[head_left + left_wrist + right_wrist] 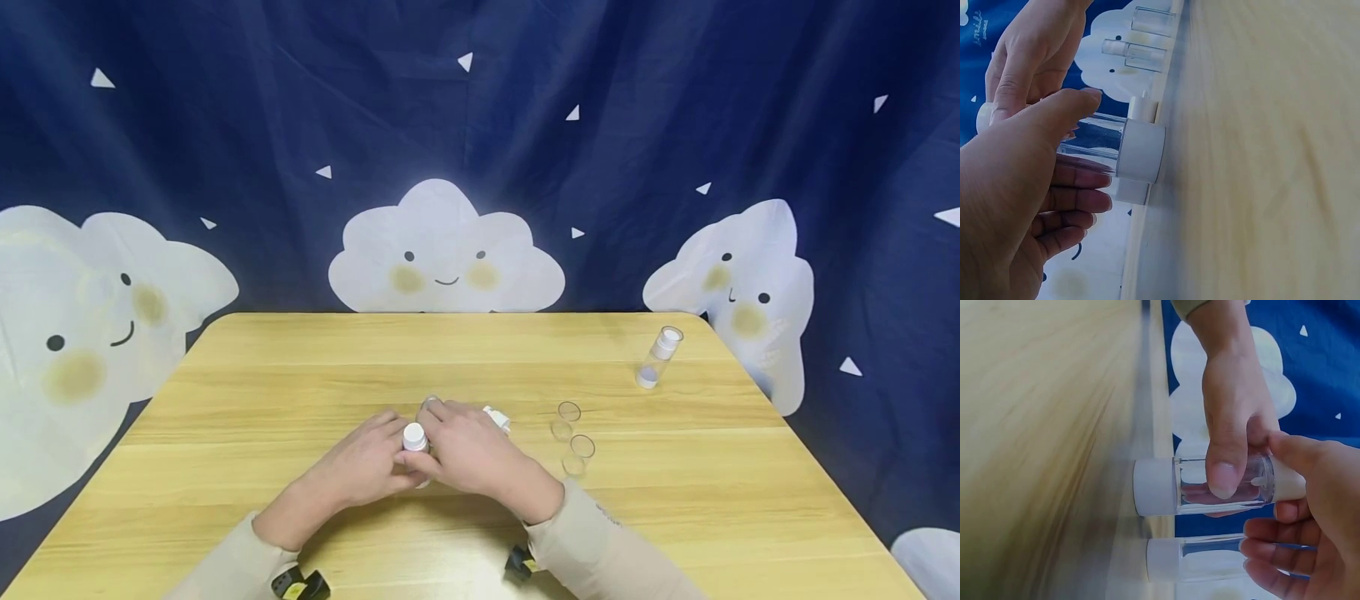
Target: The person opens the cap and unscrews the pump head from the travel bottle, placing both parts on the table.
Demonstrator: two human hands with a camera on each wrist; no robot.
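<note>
Between my two hands stands a clear bottle with a white base (1141,150) and a white pump top (415,437), upright on the table. My left hand (371,462) grips its clear body, the thumb lying across the front in the right wrist view. At the upper end my right hand (1332,487) pinches the white top between thumb and fingers. Just beyond stands a second clear bottle (1210,559) with a white base, close to the right hand's lower fingers and mostly hidden in the head view. A small white part (497,419) sits behind the right hand.
Two clear caps (582,447) stand to the right of the hands. A clear bottle with a white top (660,358) stands at the back right of the wooden table (300,358). Behind the table hangs a blue curtain (262,125) with clouds.
</note>
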